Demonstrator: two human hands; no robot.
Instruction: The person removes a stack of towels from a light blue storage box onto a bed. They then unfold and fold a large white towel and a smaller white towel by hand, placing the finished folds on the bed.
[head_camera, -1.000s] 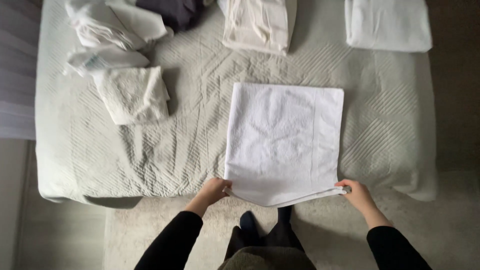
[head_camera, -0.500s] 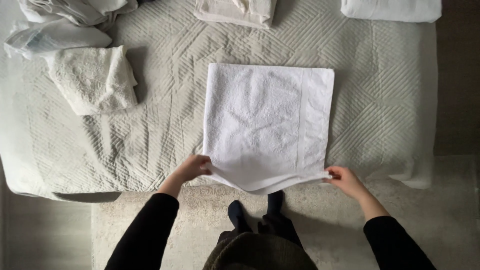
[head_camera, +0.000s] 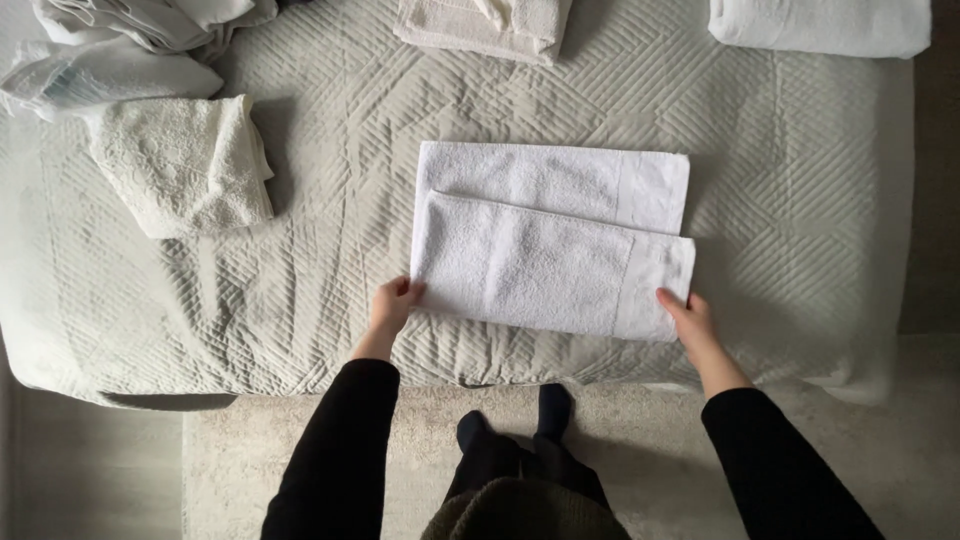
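Head view: the white towel (head_camera: 552, 240) is now folded up on the bed (head_camera: 300, 290); left hand (head_camera: 392, 303) and right hand (head_camera: 688, 312) each keep their grip pinched on a near corner.

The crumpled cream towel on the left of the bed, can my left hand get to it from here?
Probably yes: the left hand rests at the folded white towel, and only bare quilt lies between it and the crumpled cream towel.
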